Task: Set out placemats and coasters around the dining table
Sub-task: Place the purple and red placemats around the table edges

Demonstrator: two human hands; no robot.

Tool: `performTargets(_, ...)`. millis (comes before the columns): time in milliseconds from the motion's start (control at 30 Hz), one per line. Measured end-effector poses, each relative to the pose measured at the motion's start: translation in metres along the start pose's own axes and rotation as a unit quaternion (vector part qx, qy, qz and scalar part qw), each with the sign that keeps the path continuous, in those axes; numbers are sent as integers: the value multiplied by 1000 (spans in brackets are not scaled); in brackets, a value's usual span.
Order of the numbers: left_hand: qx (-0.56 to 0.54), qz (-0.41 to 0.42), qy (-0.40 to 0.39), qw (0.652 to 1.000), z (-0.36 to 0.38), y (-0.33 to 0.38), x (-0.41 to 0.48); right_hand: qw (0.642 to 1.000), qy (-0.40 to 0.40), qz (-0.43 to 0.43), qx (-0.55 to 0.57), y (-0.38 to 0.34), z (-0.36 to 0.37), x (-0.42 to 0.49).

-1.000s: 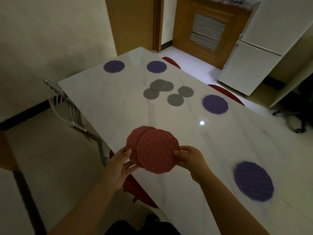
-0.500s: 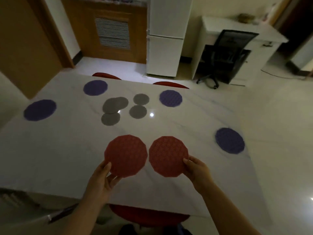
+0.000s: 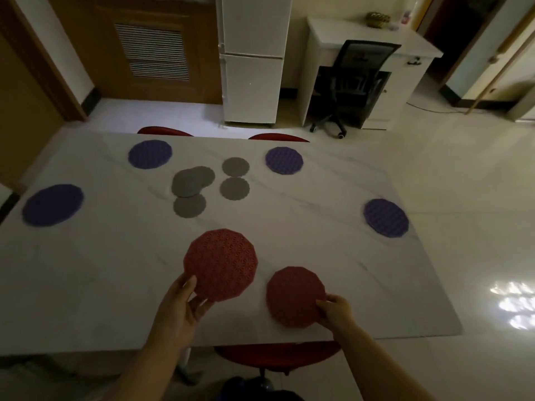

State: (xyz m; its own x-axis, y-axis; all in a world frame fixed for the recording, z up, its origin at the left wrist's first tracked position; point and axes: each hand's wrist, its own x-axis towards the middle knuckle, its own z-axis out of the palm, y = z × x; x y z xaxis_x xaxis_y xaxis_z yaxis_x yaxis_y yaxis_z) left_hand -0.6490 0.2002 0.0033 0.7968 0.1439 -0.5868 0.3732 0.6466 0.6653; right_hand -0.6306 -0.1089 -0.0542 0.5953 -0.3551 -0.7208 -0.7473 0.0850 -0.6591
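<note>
My left hand grips the near edge of a red round placemat, held tilted above the white marble table. My right hand pinches the right edge of a second red placemat, which is low over the table near its front edge; whether it touches the top I cannot tell. Several purple placemats lie around the table: far left, back left, back right and right end. Several grey coasters sit clustered in the middle.
Red chair seats show at the far edge and below the near edge. Beyond the table stand a white fridge, a white desk with a black office chair, and a wooden door.
The two red placemats, overlapped in my hands a second ago, have come apart. The right one has dropped low toward the table's front edge. My view has swung to face the table's long side.
</note>
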Motion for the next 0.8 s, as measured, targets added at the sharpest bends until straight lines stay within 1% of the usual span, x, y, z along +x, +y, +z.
performTargets(167, 10, 5, 13, 1000, -9, 9, 6, 991, 50, -21, -122, 15, 2, 10)
performTargets(500, 7, 18, 13, 1000, -18, 13, 11, 973, 65, -40, -219, 7, 5, 9)
performTargets(667, 11, 26, 12, 1000, -17, 16, 13, 970, 75, -36, -229, 7, 5, 8)
performTargets(800, 14, 30, 12, 999, -14, 15, 14, 974, 83, -36, -207, 8, 4, 8)
